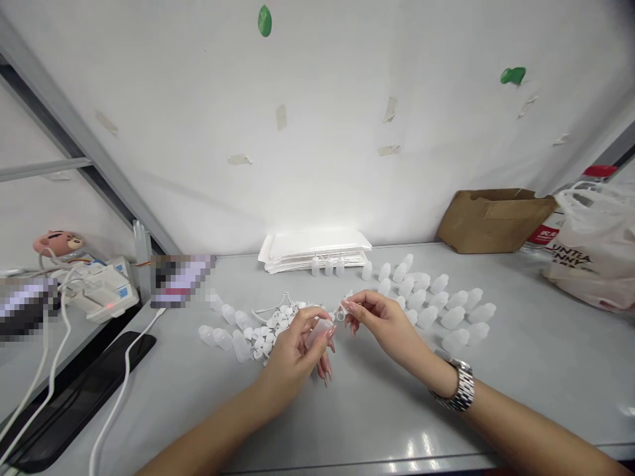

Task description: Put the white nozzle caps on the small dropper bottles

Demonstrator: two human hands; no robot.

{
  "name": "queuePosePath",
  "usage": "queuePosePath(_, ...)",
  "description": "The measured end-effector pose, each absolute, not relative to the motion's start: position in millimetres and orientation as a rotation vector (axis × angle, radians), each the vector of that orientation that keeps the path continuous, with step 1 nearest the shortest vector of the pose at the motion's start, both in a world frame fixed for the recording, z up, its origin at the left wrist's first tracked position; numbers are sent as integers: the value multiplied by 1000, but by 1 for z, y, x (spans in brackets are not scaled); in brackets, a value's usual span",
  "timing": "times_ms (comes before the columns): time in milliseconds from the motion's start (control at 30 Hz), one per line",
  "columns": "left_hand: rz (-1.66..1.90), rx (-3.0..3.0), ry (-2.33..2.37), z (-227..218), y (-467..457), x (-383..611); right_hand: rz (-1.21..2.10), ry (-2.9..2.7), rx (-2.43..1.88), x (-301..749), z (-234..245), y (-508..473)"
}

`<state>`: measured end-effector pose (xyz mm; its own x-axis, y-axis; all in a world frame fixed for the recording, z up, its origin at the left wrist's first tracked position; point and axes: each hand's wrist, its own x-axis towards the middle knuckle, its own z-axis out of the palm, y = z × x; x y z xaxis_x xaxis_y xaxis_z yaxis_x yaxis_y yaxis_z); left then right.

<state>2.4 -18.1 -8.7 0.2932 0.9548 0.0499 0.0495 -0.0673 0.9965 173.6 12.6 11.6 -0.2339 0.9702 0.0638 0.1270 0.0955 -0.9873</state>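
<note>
My left hand (307, 344) is closed round a small translucent squeeze bottle (320, 330), which it holds tilted above the table. Just to the right, my right hand (372, 314) pinches a small white cap with a ring (340, 315) close to the bottle's mouth; whether cap and bottle touch is hard to see. Behind and left of my left hand lies a heap of white caps (270, 330). Several similar bottles (223, 337) lie left of that heap. To the right, many more bottles (439, 304) are spread in loose rows.
Three small bottles (329, 266) stand before a stack of white envelopes (317, 244) at the wall. At the back right are a cardboard box (496, 221) and a plastic bag (595, 244). A phone (181, 281), white cable (127, 370) and black tray (84, 396) are left.
</note>
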Motion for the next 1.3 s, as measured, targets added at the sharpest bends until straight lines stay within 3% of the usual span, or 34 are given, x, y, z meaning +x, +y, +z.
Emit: queuePosePath(1300,910,1424,1148,-3,-20,2,1239,-1563,-1091,174,6,9)
